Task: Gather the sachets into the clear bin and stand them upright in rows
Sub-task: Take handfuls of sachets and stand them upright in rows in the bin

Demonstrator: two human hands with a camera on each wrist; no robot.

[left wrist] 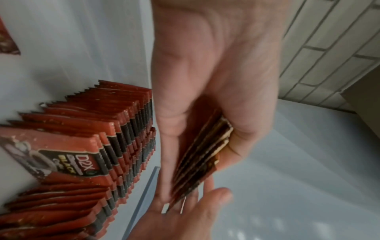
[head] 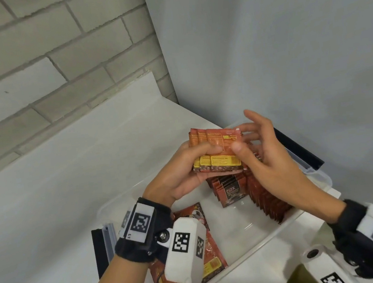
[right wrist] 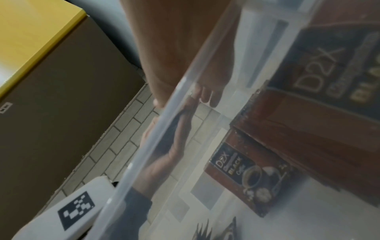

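Two rows of red-brown foil sachets (head: 265,199) already stand in the clear plastic bin (head: 258,238), several flat loose sachets (head: 208,253) remain, left hand (head: 184,172) clamps a fanned sachet bundle (head: 217,151), right hand (head: 269,154) spread-fingered beside it.

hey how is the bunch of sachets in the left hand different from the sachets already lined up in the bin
The held bunch is gripped above the clear bin by the left hand, fanned, yellow-panelled backs showing. The standing rows rest upright on the bin floor, untouched, packed close, a D2X front facing out. The bunch has far fewer sachets. Both look like the same red-brown coffee sachets.

"D2X BLACK" on sachets (left wrist: 68,155)
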